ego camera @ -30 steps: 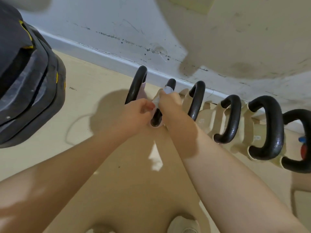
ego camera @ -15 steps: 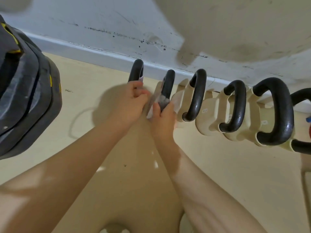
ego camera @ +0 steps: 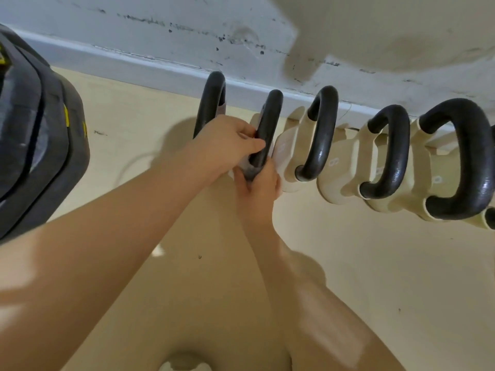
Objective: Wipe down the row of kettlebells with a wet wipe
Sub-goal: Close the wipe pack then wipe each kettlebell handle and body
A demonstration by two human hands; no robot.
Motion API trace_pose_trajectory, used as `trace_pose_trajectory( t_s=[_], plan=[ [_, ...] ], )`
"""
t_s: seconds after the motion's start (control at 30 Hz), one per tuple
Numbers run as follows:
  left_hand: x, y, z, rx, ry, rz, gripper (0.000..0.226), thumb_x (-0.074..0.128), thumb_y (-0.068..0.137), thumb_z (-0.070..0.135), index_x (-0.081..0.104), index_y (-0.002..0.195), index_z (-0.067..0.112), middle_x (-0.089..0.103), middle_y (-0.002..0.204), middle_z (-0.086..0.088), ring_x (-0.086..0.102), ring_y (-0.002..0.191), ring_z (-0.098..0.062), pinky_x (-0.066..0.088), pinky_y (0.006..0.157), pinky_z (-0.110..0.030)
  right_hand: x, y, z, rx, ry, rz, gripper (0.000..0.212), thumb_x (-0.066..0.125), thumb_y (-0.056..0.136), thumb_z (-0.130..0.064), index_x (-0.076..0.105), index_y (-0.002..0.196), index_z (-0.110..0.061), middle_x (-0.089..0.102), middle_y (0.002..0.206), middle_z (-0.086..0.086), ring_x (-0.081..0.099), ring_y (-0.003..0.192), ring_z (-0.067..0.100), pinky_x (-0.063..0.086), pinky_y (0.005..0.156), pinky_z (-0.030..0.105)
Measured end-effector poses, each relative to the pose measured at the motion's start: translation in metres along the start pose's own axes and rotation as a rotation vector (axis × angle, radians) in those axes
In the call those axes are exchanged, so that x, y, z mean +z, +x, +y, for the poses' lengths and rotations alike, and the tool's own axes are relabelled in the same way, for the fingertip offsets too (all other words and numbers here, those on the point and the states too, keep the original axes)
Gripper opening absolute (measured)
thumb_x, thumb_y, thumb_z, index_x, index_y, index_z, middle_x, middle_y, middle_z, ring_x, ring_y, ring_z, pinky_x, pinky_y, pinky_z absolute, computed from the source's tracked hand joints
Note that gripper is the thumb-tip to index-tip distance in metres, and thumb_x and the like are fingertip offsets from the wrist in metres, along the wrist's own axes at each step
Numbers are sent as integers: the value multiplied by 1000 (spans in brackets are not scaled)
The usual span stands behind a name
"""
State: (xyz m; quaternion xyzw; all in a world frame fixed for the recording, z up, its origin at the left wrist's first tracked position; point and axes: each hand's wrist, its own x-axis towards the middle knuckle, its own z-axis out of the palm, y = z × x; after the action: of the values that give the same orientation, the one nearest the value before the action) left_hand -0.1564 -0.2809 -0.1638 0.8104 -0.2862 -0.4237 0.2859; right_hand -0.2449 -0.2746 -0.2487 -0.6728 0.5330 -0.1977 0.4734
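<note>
A row of cream kettlebells with black handles stands on the floor along the wall. My left hand [ego camera: 227, 144] grips the black handle of the second kettlebell [ego camera: 269, 121] from the left. My right hand [ego camera: 261, 186] is at the near lower end of that handle, fingers closed on a white wet wipe [ego camera: 247, 170] pressed against it. The leftmost kettlebell [ego camera: 211, 99] stands just behind my left hand, its body hidden. To the right stand a third kettlebell [ego camera: 320, 135] and further ones [ego camera: 391, 151].
A large black bag or mat stack with yellow marks [ego camera: 37, 145] fills the left side. A scuffed white wall and skirting board [ego camera: 160, 68] run behind the row. The cream floor [ego camera: 375, 263] stretches in front of the kettlebells.
My right hand slid with the wipe from the handle's top down to its near lower end. My left hand shifted to grip the second handle. The camera moved closer.
</note>
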Motion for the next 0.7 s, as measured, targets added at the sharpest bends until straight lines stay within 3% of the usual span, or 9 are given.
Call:
trace_pose_trajectory(
  t_s=[0.1, 0.2, 0.27, 0.33, 0.43, 0.5, 0.57, 0.6, 0.7],
  plan=[
    [2, 0, 3, -21, 63, -22, 27, 62, 84, 27, 66, 110, 17, 70, 98, -3, 63, 94, -18, 49, 93, -37, -6, 6, 3, -40, 35, 31, 37, 61, 82, -34, 57, 118, -24, 65, 106, 2, 61, 99, 17, 46, 98, 52],
    [2, 1, 3, -23, 64, -13, 24, 64, 82, 26, 68, 104, 16, 71, 95, -5, 65, 93, -18, 49, 92, -36, -5, 11, 5, -181, 12, 16, 62, 59, 76, -38, 40, 135, -33, 59, 123, -8, 59, 109, 2, 51, 92, 30],
    [3, 1, 3, -21, 60, 8, 23, 64, 82, 26, 68, 103, 17, 71, 94, -4, 64, 93, -17, 48, 92, -35, -1, 12, 17, -262, -29, 25, 54, 52, 90, -24, 33, 139, -40, 53, 126, -19, 54, 111, -6, 48, 84, 13],
    [4, 0, 3, -24, 52, 21, 24, 63, 83, 26, 68, 105, 16, 67, 86, -1, 63, 92, -18, 49, 89, -33, -3, 11, 20, -284, -81, 61, 38, 42, 100, -21, 44, 127, -48, 58, 111, -29, 57, 103, -11, 48, 72, 7],
    [5, 0, 4, -29, 24, 19, 25, 63, 84, 25, 66, 107, 15, 63, 78, 1, 64, 88, -19, 52, 88, -37, -15, 12, 0, -238, -25, 110, 28, 41, 100, -30, 54, 125, -33, 64, 112, -11, 62, 103, -1, 49, 75, 11],
    [6, 1, 2, -40, 0, 25, 33, 63, 84, 28, 62, 116, 17, 67, 97, 1, 62, 94, -17, 52, 90, -37, -12, 5, -7, -285, -105, 152, 33, 42, 99, -29, 50, 131, -25, 60, 123, -2, 58, 113, 3, 48, 87, 16],
    [5, 0, -4, -53, -38, 72, 47, 60, 85, 34, 51, 129, 21, 60, 116, 6, 59, 102, -16, 49, 93, -34, -13, 4, -13, -314, -95, 124, 47, 42, 96, -19, 35, 141, -13, 43, 143, 12, 41, 133, 20, 34, 108, 33],
    [4, -3, -7, -60, -90, 91, 51, 57, 84, 41, 48, 131, 23, 59, 121, 4, 59, 104, -18, 48, 96, -36, -14, 5, -14, -313, -79, 19, 55, 42, 94, -12, 23, 145, -7, 29, 151, 16, 29, 139, 27, 24, 112, 38],
    [-3, -11, -17, -50, -253, 159, 57, 46, 74, 60, 56, 122, 31, 65, 116, 6, 62, 101, -17, 48, 95, -39, -20, 27, -22, -399, -171, -66, 62, 39, 93, -5, 9, 147, -3, 10, 157, 15, 9, 145, 28, 8, 116, 35]
  ],
)
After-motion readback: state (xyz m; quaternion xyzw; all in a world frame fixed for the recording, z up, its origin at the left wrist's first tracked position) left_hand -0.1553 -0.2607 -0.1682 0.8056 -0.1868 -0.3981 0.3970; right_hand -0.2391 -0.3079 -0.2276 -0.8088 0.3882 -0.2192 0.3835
